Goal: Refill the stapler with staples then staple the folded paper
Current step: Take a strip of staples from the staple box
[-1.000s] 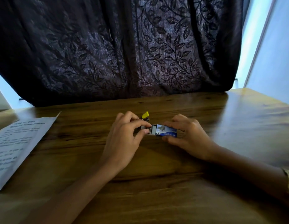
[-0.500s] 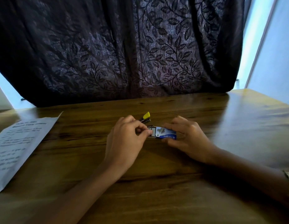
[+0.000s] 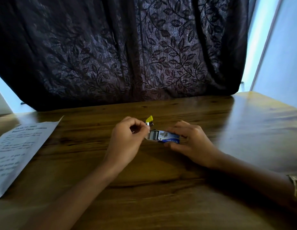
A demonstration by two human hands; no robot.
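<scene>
A small blue and white staple box (image 3: 167,137) lies near the middle of the wooden tabletop (image 3: 161,188), well away from every edge. Its left end is open, and a grey block, seemingly a strip of staples (image 3: 153,135), shows in the mouth of the box; how many strips are inside cannot be made out.

The right hand (image 3: 192,143) holds the box from its right side, fingers lying along the far edge and the thumb pressed against the near edge, so the hand is closed around it. The left hand (image 3: 126,141) is curled just to the left of the box's open end, thumb and forefinger pressed together at the tips. Something small and pale glints between them, but it is too blurred to say whether it is a staple strip or only the fingertips meeting.

The stapler (image 3: 149,121) sits just beyond the left hand's fingertips, toward the far edge of the tabletop. Only its yellow tip and a bit of metal beneath show; the rest is hidden by the hand, so whether it is open cannot be told.

A printed sheet of paper (image 3: 16,150) lies flat at the left edge of the tabletop, cut off by the frame, its text unreadable. A dark leaf-patterned curtain (image 3: 127,55) hangs behind the far edge.
</scene>
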